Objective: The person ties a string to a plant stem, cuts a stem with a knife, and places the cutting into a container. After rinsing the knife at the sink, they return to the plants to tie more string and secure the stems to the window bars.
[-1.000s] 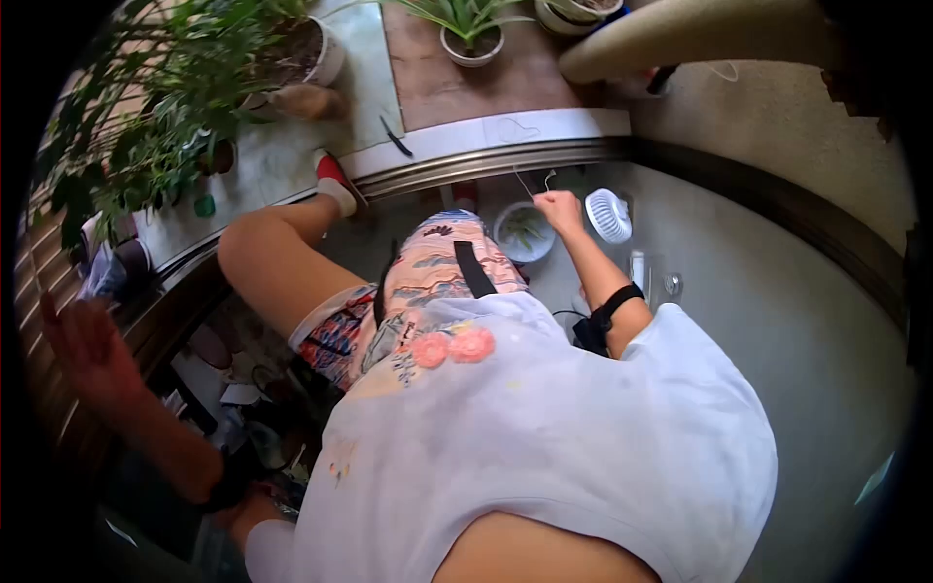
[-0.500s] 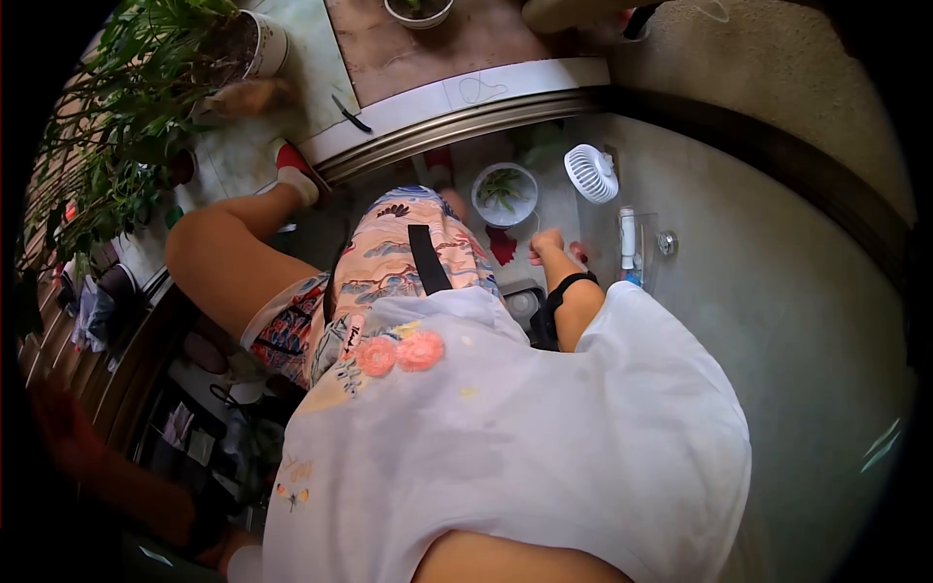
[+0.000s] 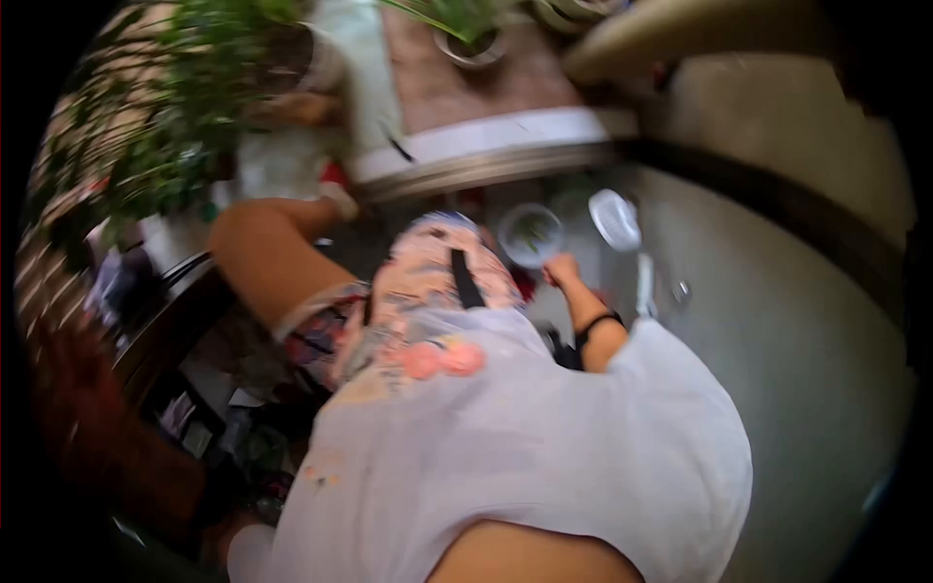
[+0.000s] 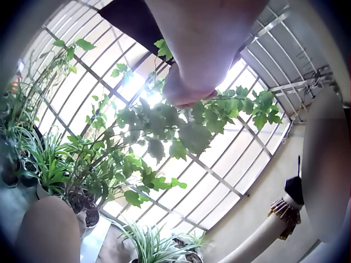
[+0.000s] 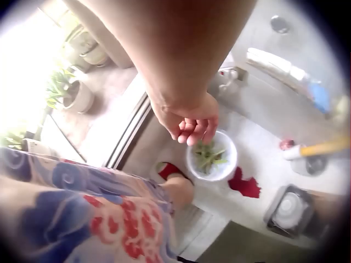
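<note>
In the left wrist view my left hand (image 4: 189,87) is up among the leaves of a vine (image 4: 192,137), its fingers bent in at the stem as if pinching it. The head view shows that hand only as a dark blur at the far left. My right hand (image 5: 192,123) hangs over the near rim of a white bucket (image 5: 234,164) in the right wrist view. Its fingers are loosely curled, with nothing visible in them. Green leafy cuttings (image 5: 208,159) lie inside the bucket. From the head, the right hand (image 3: 559,270) overlaps the bucket's lower right edge.
A white fan (image 3: 614,220) stands right of the bucket. Beside the bucket lies a red cloth-like piece (image 5: 244,183), with a grey container (image 5: 290,211) farther right. Potted plants (image 3: 471,44) stand beyond the raised sill (image 3: 486,136). A barred window grille (image 4: 219,178) rises behind the vine.
The head view has shifted and blurred. My right hand went from beyond the bucket's right side to its near side, then up against the rim. A thin strand seen by it earlier no longer shows.
</note>
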`<state>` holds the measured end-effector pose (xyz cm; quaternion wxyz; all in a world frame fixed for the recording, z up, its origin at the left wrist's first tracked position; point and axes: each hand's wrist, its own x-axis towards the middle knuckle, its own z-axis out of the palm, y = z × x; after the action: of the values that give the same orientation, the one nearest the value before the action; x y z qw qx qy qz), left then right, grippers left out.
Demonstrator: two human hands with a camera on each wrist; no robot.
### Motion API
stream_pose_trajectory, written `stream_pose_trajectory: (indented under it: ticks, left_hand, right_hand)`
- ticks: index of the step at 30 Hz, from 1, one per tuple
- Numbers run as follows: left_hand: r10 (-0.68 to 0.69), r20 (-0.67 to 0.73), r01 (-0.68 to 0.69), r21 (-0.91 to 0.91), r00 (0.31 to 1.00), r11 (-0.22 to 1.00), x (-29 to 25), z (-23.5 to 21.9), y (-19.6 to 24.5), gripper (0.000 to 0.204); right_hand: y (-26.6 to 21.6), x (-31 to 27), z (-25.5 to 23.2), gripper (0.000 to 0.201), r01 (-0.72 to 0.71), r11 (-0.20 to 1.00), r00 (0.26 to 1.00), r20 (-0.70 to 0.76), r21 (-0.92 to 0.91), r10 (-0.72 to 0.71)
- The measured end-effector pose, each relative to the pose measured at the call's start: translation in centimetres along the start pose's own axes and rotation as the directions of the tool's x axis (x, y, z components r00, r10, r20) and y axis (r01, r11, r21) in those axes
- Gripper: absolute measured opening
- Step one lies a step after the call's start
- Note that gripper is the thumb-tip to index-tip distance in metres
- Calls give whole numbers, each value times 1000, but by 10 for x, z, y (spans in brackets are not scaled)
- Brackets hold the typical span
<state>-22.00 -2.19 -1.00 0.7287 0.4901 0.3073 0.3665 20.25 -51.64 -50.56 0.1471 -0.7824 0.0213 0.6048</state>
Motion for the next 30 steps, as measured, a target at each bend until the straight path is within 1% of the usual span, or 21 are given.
stream_pose_trajectory:
  ticks: [1,2,3,4,5,6,7,9,10,11,13,15,17,18,19,20,21,23,25,27,30]
  left_hand:
    - [159,-282,-87,251,946,964,-5,45,-22,40]
    - [187,-189,-156,165,964,974,-1,62,-35,36]
    - [187,-316,-201,-12,930,980,5,87,-40,36]
    - [188,-261,-204,-33,947,978,8,98,-39,32]
    - [200,-289,-209,-3,936,978,8,101,-37,30]
    - [191,-340,-204,-2,921,979,7,112,-33,29]
    - [222,-280,-225,22,934,974,3,116,-31,29]
    - [254,-305,-257,31,918,966,4,125,-29,29]
    - [280,-297,-279,48,913,959,3,128,-30,29]
    - [305,-283,-299,63,910,952,1,129,-30,29]
    - [348,-266,-356,21,899,934,1,127,-28,31]
    - [347,-269,-368,-31,899,929,0,128,-21,29]
    - [332,-411,-326,85,849,941,-6,136,-18,30]
    - [349,-424,-350,79,836,933,-3,136,-18,31]
    - [355,-435,-363,69,827,929,-4,134,-20,33]
    - [366,-427,-374,70,827,925,-7,135,-21,32]
    - [361,-415,-370,61,835,927,-10,135,-23,32]
    - [372,-440,-367,99,817,925,-9,132,-28,32]
    - [365,-450,-362,97,815,927,-7,127,-33,32]
    - [382,-459,-351,155,802,923,-8,121,-36,33]
    - [378,-455,-341,165,806,926,-13,118,-35,32]
  right_hand:
    - [-23,4,0,22,188,965,979,-44,-182,-199]
    - [-47,8,8,18,349,937,932,-97,-32,-350]
    - [-58,41,16,18,572,808,804,-97,-138,-586]
    - [-118,5,16,14,661,703,708,-92,-261,-700]
    - [-177,-35,24,13,695,686,695,-45,-217,-718]
    - [-229,-71,34,11,814,551,563,16,-185,-827]
    - [-271,-112,41,10,896,416,428,52,-155,-902]
    - [-353,-223,55,10,982,176,184,151,-65,-971]
    - [-379,-258,64,11,999,9,14,167,-34,-986]
    - [-402,-305,72,13,993,-26,-52,230,114,-972]
    - [-438,-368,101,17,893,1,-163,326,450,-931]
    - [-462,-421,122,23,875,-20,-242,400,483,-884]
    - [-475,-440,142,29,952,-31,-213,586,306,-782]
    - [-483,-436,159,33,951,-56,-242,614,305,-751]
    - [-484,-442,165,30,949,-33,-236,638,313,-733]
    - [-486,-443,169,27,956,6,-200,670,292,-714]
    - [-487,-454,165,18,968,97,-108,733,232,-672]
    - [-495,-447,167,23,928,188,-146,778,322,-612]
    - [-497,-444,170,24,899,254,-139,782,357,-607]
    - [-496,-446,169,23,906,226,-165,790,359,-591]
    - [-499,-447,171,20,932,183,-152,798,312,-584]
